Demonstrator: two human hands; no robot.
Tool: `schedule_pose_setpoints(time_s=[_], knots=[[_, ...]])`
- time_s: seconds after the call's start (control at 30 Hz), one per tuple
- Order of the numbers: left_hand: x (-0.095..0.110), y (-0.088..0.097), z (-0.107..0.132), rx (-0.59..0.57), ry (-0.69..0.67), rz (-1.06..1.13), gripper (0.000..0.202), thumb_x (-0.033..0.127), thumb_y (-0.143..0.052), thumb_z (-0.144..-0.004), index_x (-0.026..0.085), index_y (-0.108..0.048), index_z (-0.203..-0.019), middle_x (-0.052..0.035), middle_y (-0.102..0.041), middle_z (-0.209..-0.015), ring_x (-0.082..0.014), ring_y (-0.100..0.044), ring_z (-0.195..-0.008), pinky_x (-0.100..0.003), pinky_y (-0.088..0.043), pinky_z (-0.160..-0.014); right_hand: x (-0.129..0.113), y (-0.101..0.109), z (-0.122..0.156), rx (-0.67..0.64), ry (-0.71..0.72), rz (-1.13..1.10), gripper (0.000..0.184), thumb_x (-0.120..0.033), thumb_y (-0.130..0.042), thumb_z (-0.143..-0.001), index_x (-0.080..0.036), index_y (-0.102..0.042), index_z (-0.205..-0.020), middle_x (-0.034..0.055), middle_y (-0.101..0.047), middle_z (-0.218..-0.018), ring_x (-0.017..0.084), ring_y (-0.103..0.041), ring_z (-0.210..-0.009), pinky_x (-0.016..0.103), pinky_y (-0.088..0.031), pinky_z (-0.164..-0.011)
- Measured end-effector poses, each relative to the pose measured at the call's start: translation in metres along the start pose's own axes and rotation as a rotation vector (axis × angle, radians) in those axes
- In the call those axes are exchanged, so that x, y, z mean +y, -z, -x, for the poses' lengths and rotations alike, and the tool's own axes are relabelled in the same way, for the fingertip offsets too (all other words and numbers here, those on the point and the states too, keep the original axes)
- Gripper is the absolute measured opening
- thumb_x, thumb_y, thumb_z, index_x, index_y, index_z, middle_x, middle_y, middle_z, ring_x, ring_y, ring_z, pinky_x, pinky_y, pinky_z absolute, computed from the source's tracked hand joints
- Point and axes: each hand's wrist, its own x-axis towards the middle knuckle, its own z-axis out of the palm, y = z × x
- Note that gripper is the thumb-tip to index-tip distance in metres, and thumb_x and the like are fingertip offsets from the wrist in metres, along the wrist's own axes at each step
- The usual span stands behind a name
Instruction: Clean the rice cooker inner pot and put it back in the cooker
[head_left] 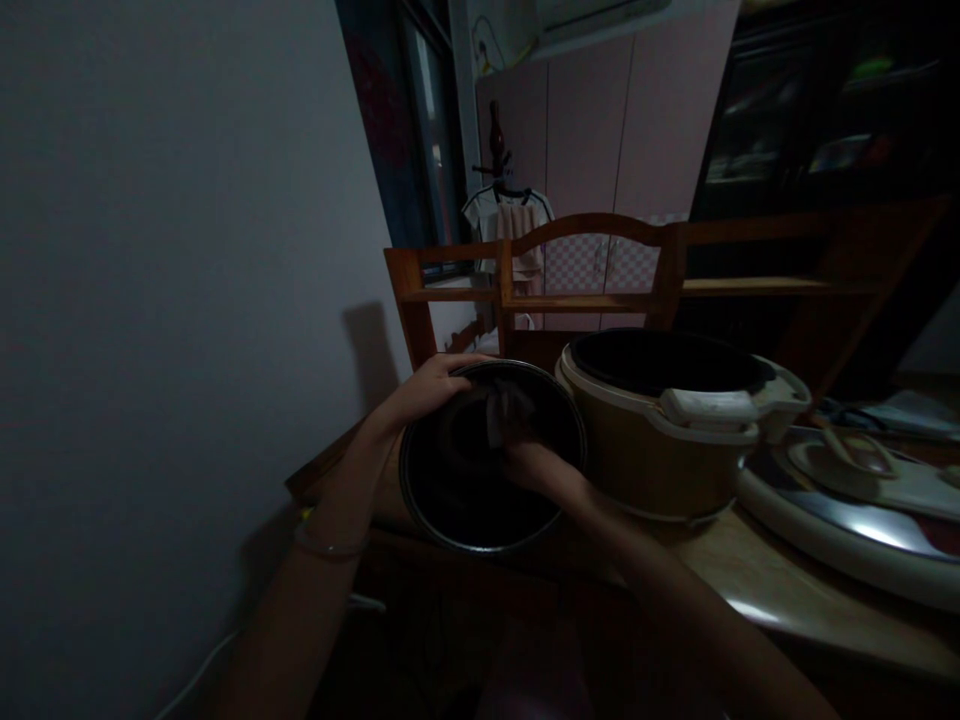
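A dark round inner pot (487, 510) is tilted with its mouth toward me at the table's edge. My left hand (435, 385) grips its upper left rim, the thumb over the edge and the fingers partly hidden behind it. Inside the pot, my right hand (529, 455) is closed on a pale, crumpled cloth (506, 410) near the inner wall; whether it is cloth or tissue is hard to tell in the dim light. Right beside the pot stands a rice cooker body (660, 465), its top uncovered and its inside black.
A cooker lid (862, 500) with a handle lies on the marbled tabletop (750, 590) at the right. Behind the table rises a wooden shelf frame (592, 300). A white wall (187, 300) bounds the left side, and a pale cord (199, 675) hangs low there.
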Motion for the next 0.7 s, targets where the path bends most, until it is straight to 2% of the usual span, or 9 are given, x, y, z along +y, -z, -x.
schedule_pose_setpoints(time_s=[0.1, 0.2, 0.33, 0.43, 0.57, 0.7], knots=[[-0.002, 0.001, -0.001, -0.004, -0.015, -0.036, 0.050, 0.014, -0.056, -0.075, 0.022, -0.067, -0.123, -0.0024, -0.069, -0.124, -0.0214, -0.063, -0.111, -0.040, -0.043, -0.108, -0.002, -0.005, -0.010, 0.069, 0.120, -0.015, 0.083, -0.018, -0.051, -0.086, -0.006, -0.010, -0.156, 0.0240, -0.017, -0.160, 0.033, -0.026, -0.145, 0.054, -0.015, -0.119], [0.001, 0.000, -0.003, -0.004, -0.027, -0.075, 0.050, 0.013, -0.055, -0.075, 0.022, -0.067, -0.123, -0.0018, -0.069, -0.123, -0.0209, -0.063, -0.111, -0.038, -0.041, -0.109, -0.011, -0.008, -0.024, 0.162, 0.244, -0.001, 0.079, -0.021, -0.051, -0.088, -0.008, -0.014, -0.156, 0.0215, -0.012, -0.161, 0.033, -0.014, -0.149, 0.059, -0.009, -0.119], [0.004, -0.002, -0.004, -0.021, -0.028, -0.065, 0.051, 0.014, -0.055, -0.074, 0.019, -0.067, -0.123, -0.0025, -0.069, -0.123, -0.0225, -0.061, -0.115, -0.036, -0.042, -0.107, -0.029, -0.014, -0.032, 0.156, 0.378, 0.039, 0.070, -0.019, -0.049, -0.089, -0.016, -0.023, -0.155, 0.0155, -0.016, -0.162, 0.030, -0.017, -0.148, 0.057, -0.009, -0.120], [0.003, -0.002, -0.004, -0.022, -0.027, -0.069, 0.052, 0.012, -0.053, -0.073, 0.019, -0.067, -0.123, -0.0026, -0.069, -0.123, -0.0227, -0.060, -0.117, -0.037, -0.042, -0.107, -0.040, -0.019, -0.027, 0.111, 0.463, 0.046, 0.072, -0.017, -0.051, -0.086, -0.018, -0.026, -0.154, 0.0130, -0.018, -0.162, 0.028, -0.022, -0.147, 0.054, -0.009, -0.121], [-0.001, 0.001, -0.003, -0.027, -0.013, -0.046, 0.054, 0.011, -0.053, -0.073, 0.020, -0.066, -0.124, -0.0023, -0.069, -0.123, -0.0223, -0.062, -0.113, -0.039, -0.043, -0.106, -0.045, -0.021, -0.018, 0.095, 0.453, 0.025, 0.073, -0.022, -0.054, -0.085, -0.019, -0.028, -0.153, 0.0104, -0.022, -0.161, 0.026, -0.024, -0.147, 0.051, -0.009, -0.122], [0.000, 0.001, -0.002, -0.065, -0.012, -0.015, 0.052, 0.012, -0.054, -0.074, 0.021, -0.066, -0.124, -0.0018, -0.069, -0.123, -0.0216, -0.062, -0.112, -0.038, -0.044, -0.106, -0.041, -0.017, -0.021, 0.147, 0.377, 0.029, 0.072, -0.022, -0.055, -0.085, -0.019, -0.029, -0.153, 0.0105, -0.026, -0.160, 0.025, -0.020, -0.148, 0.049, -0.008, -0.122]])
